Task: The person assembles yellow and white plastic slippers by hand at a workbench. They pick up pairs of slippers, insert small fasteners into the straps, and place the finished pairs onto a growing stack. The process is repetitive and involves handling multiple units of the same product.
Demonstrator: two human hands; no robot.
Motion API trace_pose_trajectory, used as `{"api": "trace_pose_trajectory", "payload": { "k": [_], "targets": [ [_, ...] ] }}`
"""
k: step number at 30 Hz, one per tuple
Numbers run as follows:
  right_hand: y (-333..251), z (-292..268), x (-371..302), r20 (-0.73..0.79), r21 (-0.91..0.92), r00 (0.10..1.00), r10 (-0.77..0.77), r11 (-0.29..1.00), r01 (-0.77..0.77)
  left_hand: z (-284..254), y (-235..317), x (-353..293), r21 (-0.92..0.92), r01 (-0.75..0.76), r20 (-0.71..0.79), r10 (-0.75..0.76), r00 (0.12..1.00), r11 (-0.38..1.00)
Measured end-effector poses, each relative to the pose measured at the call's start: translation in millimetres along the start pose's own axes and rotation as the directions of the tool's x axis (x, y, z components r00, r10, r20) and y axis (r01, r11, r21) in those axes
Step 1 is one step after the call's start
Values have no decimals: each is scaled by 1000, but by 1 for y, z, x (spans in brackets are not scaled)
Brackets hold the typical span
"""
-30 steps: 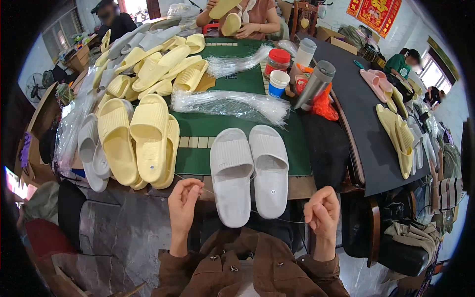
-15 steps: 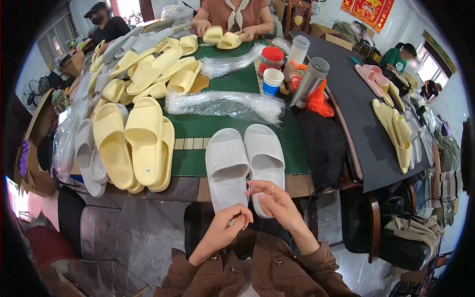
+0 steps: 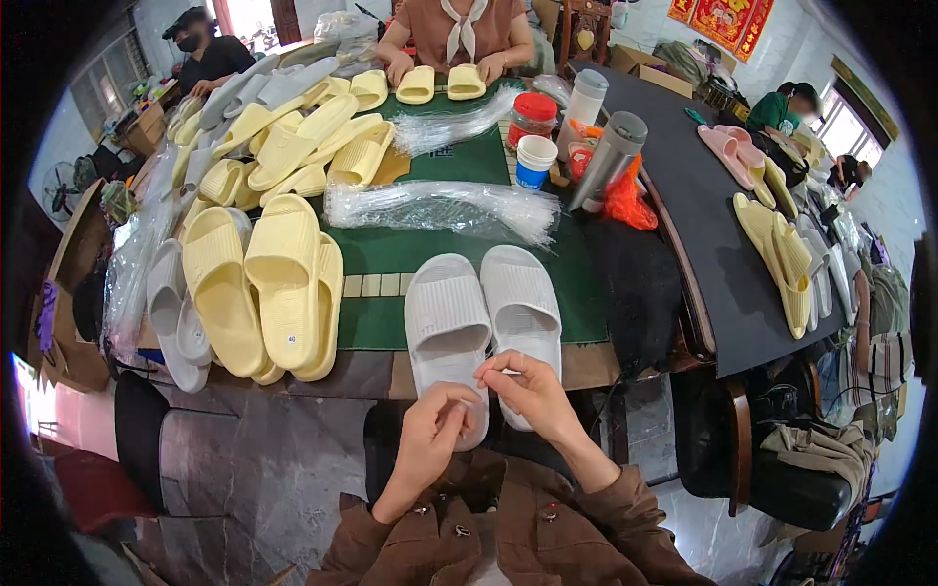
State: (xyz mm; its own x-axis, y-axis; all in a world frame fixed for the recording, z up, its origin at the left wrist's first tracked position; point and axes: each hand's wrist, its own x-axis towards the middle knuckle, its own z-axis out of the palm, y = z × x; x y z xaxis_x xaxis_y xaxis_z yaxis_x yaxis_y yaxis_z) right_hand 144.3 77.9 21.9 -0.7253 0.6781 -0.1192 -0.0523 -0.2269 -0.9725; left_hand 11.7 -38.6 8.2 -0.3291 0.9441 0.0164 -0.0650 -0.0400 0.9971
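Note:
A pair of light grey slide sandals (image 3: 449,303) rests side by side at the table's near edge, their heels toward me and overhanging it. Over the heels, my left hand (image 3: 431,435) is closed, its thumb and fingers pinched together. My right hand (image 3: 532,391) is pinched too, its fingertips close to the left one's. Something very thin and pale seems to be between the fingertips, too fine to make out. Beyond the sandals lies a bundle of clear plastic strands (image 3: 440,207) in a bag, with a second strand bundle (image 3: 454,122) farther back.
Yellow slides (image 3: 283,283) and grey slides (image 3: 176,313) are heaped at left. A steel tumbler (image 3: 614,161), a paper cup (image 3: 535,161) and a red-lidded jar (image 3: 532,119) stand right of the strands. Across the table, a co-worker's hands (image 3: 399,68) touch yellow slides. Chairs flank me.
My hands have drawn closer together, and the right hand's fingers have folded into a pinch. Across the table, the co-worker has set the two yellow slides down side by side.

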Motion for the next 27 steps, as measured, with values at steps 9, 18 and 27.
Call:
{"api": "trace_pose_trajectory", "payload": {
  "k": [9, 18, 27],
  "targets": [
    [7, -2, 1, -38, 39, 998, 43, 998, -42, -1, -2, -2, -65, 35, 13, -34, 999, 997],
    [21, -3, 4, -89, 18, 976, -197, 980, 199, -14, -7, 1, -94, -3, -33, 0, 999, 996],
    [25, -26, -3, -265, 21, 950, -165, 984, 177, -33, -11, 1, 315, -32, -67, 55, 996, 949]
  ]
}}
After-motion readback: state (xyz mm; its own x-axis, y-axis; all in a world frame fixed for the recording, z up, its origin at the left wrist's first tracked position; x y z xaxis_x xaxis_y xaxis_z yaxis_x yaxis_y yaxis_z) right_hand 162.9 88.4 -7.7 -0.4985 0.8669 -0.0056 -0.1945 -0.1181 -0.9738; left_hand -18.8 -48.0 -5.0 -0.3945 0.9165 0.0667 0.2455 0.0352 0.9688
